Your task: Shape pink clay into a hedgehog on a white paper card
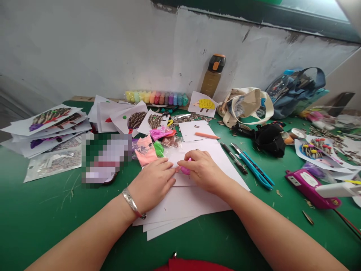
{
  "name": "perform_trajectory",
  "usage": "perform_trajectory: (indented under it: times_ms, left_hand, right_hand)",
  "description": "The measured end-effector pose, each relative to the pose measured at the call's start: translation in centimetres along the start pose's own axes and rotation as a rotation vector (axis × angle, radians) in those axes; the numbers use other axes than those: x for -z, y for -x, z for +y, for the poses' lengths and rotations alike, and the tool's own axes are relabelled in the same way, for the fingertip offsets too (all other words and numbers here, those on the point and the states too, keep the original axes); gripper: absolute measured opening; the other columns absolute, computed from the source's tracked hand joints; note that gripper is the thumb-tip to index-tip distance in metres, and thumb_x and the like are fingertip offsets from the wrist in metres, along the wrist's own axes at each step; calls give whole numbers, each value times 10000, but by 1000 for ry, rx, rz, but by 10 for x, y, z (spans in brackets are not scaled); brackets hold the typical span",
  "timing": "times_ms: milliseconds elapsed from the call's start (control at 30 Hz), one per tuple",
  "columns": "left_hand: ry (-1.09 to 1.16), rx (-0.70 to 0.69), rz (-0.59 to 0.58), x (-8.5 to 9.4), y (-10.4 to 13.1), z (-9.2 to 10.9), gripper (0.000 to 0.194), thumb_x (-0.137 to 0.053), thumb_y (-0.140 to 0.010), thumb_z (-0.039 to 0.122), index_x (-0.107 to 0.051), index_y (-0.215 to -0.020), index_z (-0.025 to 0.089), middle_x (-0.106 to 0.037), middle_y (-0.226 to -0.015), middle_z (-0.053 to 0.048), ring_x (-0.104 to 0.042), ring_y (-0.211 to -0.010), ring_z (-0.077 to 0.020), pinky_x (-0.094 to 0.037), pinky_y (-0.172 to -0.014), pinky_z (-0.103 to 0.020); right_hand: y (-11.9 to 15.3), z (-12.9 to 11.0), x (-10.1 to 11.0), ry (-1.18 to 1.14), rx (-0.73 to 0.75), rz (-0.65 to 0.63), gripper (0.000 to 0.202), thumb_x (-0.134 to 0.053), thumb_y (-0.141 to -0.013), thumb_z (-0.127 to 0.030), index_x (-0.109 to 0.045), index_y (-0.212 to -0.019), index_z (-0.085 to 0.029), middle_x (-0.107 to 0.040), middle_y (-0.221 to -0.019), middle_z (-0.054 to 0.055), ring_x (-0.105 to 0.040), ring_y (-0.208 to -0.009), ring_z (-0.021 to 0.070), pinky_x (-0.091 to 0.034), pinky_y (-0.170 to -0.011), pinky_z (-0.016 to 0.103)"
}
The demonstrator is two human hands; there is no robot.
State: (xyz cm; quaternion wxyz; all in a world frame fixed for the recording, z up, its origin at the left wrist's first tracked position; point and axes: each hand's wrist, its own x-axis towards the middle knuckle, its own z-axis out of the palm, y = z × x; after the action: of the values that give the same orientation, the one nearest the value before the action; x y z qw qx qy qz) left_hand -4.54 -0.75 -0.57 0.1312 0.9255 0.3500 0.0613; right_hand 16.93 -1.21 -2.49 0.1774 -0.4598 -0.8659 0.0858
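Pink clay (185, 170), smooth and rounded, is resting over the white paper stack (182, 203); the right hand (205, 170) is pinching it in curled fingers; the left hand (156, 181) is lying flattish at the stack's left, fingers close together; a glossy blue cutter (255, 168) is lying right of the stack.

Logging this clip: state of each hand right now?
Left hand: open, palm down on the white paper.
Right hand: closed, holding a pink lump.
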Motion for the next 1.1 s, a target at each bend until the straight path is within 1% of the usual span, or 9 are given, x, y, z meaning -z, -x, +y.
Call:
perform_trajectory:
  times_ms: [100, 233, 433, 533, 733, 867, 967, 1033, 1100]
  left_hand:
    - [28, 25, 2, 0, 1, -3, 210, -478, -988, 220, -663, -1065, 158, -694, -1121, -95, -574, -1165, -276, -415, -1104, -501]
    - [54, 24, 42, 0, 3, -8, 216, -474, -993, 220, -646, -1118, 180, -702, -1155, -64, -572, -1211, -250, -406, -1131, -451]
    - [53, 23, 1, 5, 2, -8, 254, -444, -1004, 203, -693, -965, 166, -691, -1056, -78, -596, -1082, -249, -477, -1026, -441]
    - [30, 14, -26, 5, 0, -6, 293, -426, -1009, 184, -714, -963, 157, -670, -1009, -86, -580, -1047, -254, -470, -1015, -458]
    - [-30, -16, -27, 5, 0, -5, 327, -419, -1010, 181, -725, -902, 147, -638, -945, -91, -552, -1008, -261, -471, -972, -457]
    - [-29, -12, -25, 5, 1, -5, 302, -425, -1009, 185, -717, -934, 163, -634, -942, -84, -549, -1015, -259, -468, -967, -449]
    - [-1, -3, -19, 4, 1, -5, 277, -430, -1009, 192, -702, -977, 155, -645, -973, -86, -557, -1028, -258, -463, -986, -453]
    - [19, 5, -12, 3, 1, -5, 254, -440, -1006, 194, -690, -1002, 147, -657, -1000, -90, -566, -1042, -257, -457, -1008, -455]
    - [31, 14, -7, 2, 1, -6, 243, -447, -1003, 195, -684, -1019, 144, -666, -1021, -93, -570, -1065, -257, -448, -1032, -458]
  right_hand:
    - [2, -1, 0, -1, 24, -13, 331, -510, -938, -82, -743, -1083, -269, -638, -1030, 61, -488, -914, 195, -285, -802, 347]
    - [1, -2, -1, -12, 31, -62, 306, -537, -944, -102, -753, -1087, -265, -666, -1018, 61, -498, -920, 198, -285, -815, 353]
    - [2, -6, 1, -9, 35, -39, 362, -495, -942, -65, -729, -1130, -267, -662, -1033, 60, -506, -917, 192, -283, -815, 347]
    - [2, -10, 2, 27, 63, -74, 348, -513, -926, -64, -735, -1109, -260, -655, -1029, 59, -489, -899, 193, -275, -814, 353]
    - [1, -12, 3, 96, 89, -127, 296, -532, -934, -103, -744, -1085, -246, -648, -1004, 70, -467, -868, 199, -271, -811, 369]
    - [3, -8, 6, 22, 79, -126, 326, -532, -918, -76, -754, -1075, -256, -653, -1014, 63, -485, -897, 197, -281, -824, 365]
    - [4, -6, 7, -56, 49, -72, 378, -504, -919, -51, -749, -1113, -266, -658, -1034, 57, -496, -916, 194, -290, -821, 355]
    - [4, -6, 6, -62, 34, -43, 392, -490, -930, -55, -741, -1138, -274, -656, -1026, 57, -493, -914, 196, -290, -812, 353]
    - [2, -7, 4, -32, 47, -51, 379, -494, -939, -75, -738, -1147, -277, -650, -1010, 61, -479, -899, 199, -283, -802, 355]
